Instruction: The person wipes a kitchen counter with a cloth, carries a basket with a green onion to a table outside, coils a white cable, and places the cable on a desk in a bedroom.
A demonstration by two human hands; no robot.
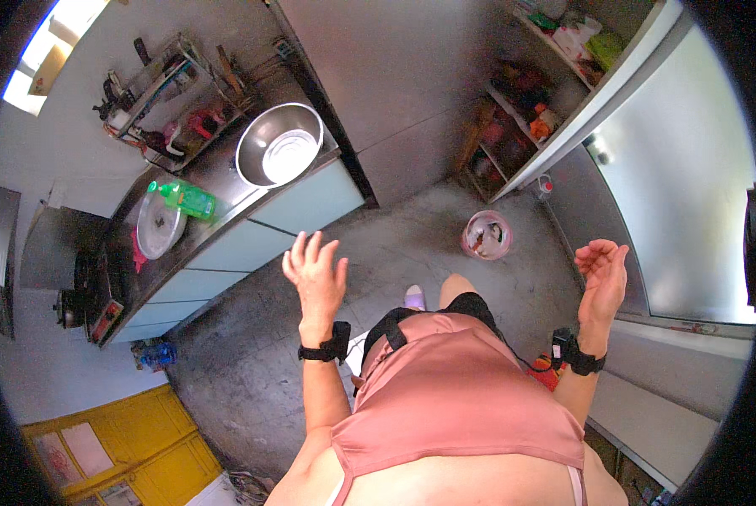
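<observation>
Both my hands are raised in front of me with nothing in them. My left hand has its fingers spread, near the pale cabinet fronts of the kitchen counter. Over on the other side, my right hand is half curled with its palm turned inward, in front of a large frosted panel. A black band with a small device sits on each wrist. On the counter stands a shiny metal basin. Beside it a green bottle overlaps a round pale lid or dish.
A wire rack with utensils stands against the wall. A pinkish waste bin holding litter is on the floor ahead. Shelves with bags are at the upper right. A yellow cabinet stands at lower left, and a pale tabletop at lower right.
</observation>
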